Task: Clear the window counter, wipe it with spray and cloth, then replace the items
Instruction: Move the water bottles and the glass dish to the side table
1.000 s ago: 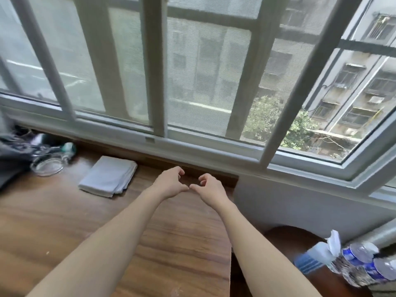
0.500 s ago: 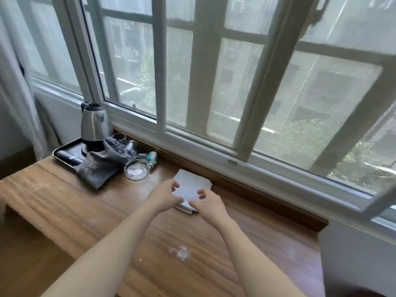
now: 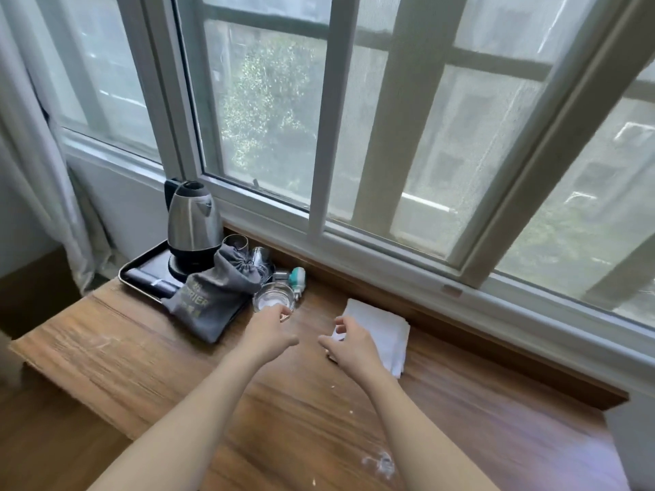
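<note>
A wooden desk (image 3: 149,359) ran along under a wide sliding window (image 3: 319,136), with a pale curtain (image 3: 32,171) hanging at the far left. You had barely begun, as far as could be judged: nothing looked cleared yet. A steel kettle (image 3: 193,221) stood upright on a black tray (image 3: 141,274) at the left back corner, with a grey drawstring bag (image 3: 209,303) slumped over the tray's near edge, glasses (image 3: 235,242) behind it, and a small white and teal bottle (image 3: 296,279) just beside them. White dust and smears (image 3: 381,464) marked the wood, so wiping remained, and no spray bottle was in view.

Your left hand (image 3: 271,334) reached toward a clear glass dish (image 3: 273,301), its fingers loosely curled and about touching the dish's near rim; whether they gripped it could not be told. Your right hand (image 3: 349,343) hovered over the near left corner of a folded white cloth (image 3: 382,329), fingers (image 3: 340,327) apart and curved, holding nothing. The cloth lay flat near the window ledge, its long axis running from far left to near right.
</note>
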Tool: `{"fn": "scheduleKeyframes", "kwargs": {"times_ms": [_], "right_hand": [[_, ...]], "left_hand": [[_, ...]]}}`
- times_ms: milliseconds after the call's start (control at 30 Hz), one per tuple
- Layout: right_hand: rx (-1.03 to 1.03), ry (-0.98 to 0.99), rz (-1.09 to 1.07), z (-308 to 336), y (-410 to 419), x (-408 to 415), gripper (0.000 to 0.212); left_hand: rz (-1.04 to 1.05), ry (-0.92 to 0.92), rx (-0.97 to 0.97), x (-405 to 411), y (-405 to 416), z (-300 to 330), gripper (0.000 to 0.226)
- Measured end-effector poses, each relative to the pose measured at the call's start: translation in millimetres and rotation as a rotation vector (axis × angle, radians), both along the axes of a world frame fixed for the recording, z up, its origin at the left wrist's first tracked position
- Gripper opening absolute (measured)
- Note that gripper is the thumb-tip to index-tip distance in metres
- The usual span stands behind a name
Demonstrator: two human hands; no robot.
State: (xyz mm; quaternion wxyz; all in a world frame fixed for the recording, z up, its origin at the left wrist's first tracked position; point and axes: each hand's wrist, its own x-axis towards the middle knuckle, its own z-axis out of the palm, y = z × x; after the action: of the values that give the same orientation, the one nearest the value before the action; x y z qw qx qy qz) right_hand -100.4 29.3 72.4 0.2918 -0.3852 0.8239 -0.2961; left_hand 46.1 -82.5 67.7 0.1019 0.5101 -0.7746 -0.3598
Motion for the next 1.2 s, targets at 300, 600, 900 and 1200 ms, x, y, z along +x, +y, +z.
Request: {"fn": "scheduleKeyframes", "kwargs": {"times_ms": [300, 600, 900, 1200], "right_hand": [[0.0, -0.017, 0.019, -16.8, -64.6, -21.2, 0.056], [0.029, -0.049, 0.031, -36.5, -121.2, -44.2, 0.057], [0.069, -0.121, -0.053, -52.5, -176.8, -44.5, 0.065], [0.134, -0.15, -0.145, -71.1, -227.7, -35.1, 0.061]], "left_hand": [[0.017, -0.122, -0.062, -19.2, -60.4, -21.2, 0.072], [-0.026, -0.237, -0.065, -39.6, -102.6, -46.4, 0.088], [-0.163, -0.401, -0.2, -36.6, -136.5, -66.5, 0.099], [-0.301, -0.473, -0.27, -35.5, -156.7, -81.4, 0.112]]}}
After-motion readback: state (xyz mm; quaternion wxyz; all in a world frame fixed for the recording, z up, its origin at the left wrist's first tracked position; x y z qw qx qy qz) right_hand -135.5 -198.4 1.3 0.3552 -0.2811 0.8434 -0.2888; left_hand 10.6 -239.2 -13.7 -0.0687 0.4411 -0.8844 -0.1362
